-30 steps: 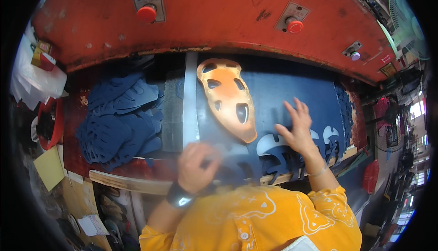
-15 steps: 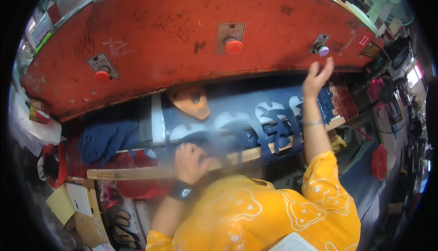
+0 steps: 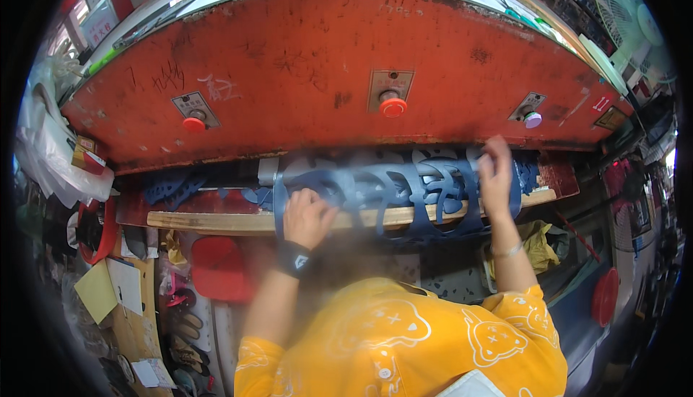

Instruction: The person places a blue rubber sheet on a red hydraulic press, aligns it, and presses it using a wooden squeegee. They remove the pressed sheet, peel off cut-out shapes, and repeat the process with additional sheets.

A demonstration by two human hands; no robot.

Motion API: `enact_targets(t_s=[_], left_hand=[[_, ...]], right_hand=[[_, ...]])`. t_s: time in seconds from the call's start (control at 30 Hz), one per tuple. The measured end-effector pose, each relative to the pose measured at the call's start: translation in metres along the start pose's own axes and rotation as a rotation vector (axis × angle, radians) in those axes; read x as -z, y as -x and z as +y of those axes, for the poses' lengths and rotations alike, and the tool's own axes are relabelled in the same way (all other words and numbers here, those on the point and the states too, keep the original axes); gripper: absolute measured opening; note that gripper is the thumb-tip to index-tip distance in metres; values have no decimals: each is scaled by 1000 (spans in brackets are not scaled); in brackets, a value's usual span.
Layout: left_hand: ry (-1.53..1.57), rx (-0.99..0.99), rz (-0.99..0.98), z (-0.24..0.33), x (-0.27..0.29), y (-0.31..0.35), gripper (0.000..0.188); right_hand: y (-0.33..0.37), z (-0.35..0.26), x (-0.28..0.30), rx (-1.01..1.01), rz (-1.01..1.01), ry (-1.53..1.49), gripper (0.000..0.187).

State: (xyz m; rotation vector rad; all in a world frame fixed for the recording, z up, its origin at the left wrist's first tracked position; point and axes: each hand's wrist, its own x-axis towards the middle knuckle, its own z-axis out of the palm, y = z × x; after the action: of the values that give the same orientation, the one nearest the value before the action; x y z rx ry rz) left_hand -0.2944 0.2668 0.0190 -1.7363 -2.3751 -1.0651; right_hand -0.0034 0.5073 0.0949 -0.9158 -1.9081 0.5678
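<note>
A blue sheet with rows of curved cut-outs lies under the red machine beam and drapes over a wooden strip on its near side. My left hand has its fingers curled at the sheet's near left part, gripping it, with the thumb toward the right. At the sheet's right end, my right hand is raised over the material with its fingers apart. It sits below a pale purple button and does not touch it.
The wide red beam spans the far side, with two red buttons, one in the middle and one at left. Blue scraps lie at left. Below the strip are a red container and a yellow cloth.
My right hand has come down from beside the pale purple button to the sheet. The sheet is drawn nearer, over the wooden strip. The orange cutting die is out of sight. The view has shifted.
</note>
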Motion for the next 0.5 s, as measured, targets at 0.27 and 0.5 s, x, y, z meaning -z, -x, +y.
enact_targets(t_s=[0.27,0.5], left_hand=[[4,55,53,7,-3,3,16],[-16,42,91,8,-7,6,17]], right_hand=[[78,-44,-21,208,-651,579,53],[84,-54,-25,164,-643,644,55]])
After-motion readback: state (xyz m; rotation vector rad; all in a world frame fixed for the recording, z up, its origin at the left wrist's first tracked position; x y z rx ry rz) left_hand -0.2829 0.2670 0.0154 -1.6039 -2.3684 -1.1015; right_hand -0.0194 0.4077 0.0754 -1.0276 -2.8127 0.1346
